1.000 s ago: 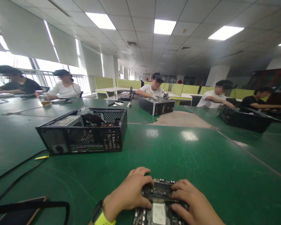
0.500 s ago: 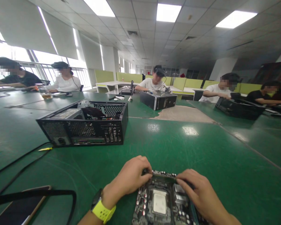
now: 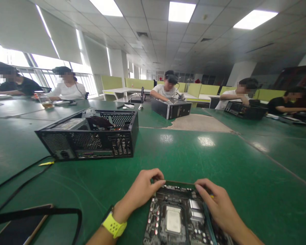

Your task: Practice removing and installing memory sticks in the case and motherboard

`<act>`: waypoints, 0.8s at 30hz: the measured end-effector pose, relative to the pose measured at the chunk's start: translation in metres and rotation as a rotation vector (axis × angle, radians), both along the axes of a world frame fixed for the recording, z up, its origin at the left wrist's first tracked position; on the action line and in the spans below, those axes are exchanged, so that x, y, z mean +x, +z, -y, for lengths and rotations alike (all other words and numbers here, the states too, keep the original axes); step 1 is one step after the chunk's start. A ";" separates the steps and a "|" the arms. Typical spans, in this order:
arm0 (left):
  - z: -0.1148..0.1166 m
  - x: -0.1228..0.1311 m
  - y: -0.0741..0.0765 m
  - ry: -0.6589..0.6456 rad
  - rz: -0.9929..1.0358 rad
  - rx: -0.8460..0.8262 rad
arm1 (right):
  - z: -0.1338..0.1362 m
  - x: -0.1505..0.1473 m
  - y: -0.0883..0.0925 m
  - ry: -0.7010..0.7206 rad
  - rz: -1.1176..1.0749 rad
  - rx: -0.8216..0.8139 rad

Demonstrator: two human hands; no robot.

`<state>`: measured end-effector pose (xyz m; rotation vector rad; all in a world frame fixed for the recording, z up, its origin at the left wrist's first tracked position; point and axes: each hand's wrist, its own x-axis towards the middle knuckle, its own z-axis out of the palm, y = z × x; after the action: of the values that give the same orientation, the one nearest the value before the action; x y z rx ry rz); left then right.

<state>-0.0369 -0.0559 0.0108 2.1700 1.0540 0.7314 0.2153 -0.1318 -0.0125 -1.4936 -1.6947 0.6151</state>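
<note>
The dark motherboard lies face up on the green table, pale square and silvery blocks showing; a thin greenish strip runs along its far edge, whether touching I can't tell from here

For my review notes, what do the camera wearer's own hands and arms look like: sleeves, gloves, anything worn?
Both the left hand and the right hand are ungloved, and no sleeve shows in view. The left wrist wears a watch with a bright yellow-green strap dotted with round holes and a dark case. Nothing is visible on the right wrist.
</note>
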 end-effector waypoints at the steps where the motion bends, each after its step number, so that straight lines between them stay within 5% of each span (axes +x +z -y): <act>1: 0.001 0.001 0.002 -0.016 0.020 -0.029 | -0.001 0.000 0.005 -0.009 -0.092 -0.038; 4: 0.009 0.009 0.007 -0.040 0.035 -0.017 | -0.005 -0.005 0.028 -0.022 -0.225 -0.090; 9: 0.026 0.026 0.016 -0.100 0.236 -0.015 | -0.009 -0.030 0.058 0.163 -0.249 0.043; 12: 0.024 0.027 0.014 -0.033 0.410 -0.198 | -0.012 -0.040 0.052 0.178 -0.155 0.091; 16: 0.008 0.014 0.001 -0.010 0.467 -0.411 | -0.018 -0.036 0.032 0.230 0.256 -0.090; 24: -0.004 0.002 -0.020 0.039 -0.010 -0.032 | -0.020 -0.023 0.021 0.087 0.735 -0.076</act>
<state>-0.0345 -0.0521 -0.0091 2.1337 1.1085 0.7178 0.1923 -0.1115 0.0085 -1.8430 -2.3090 0.1655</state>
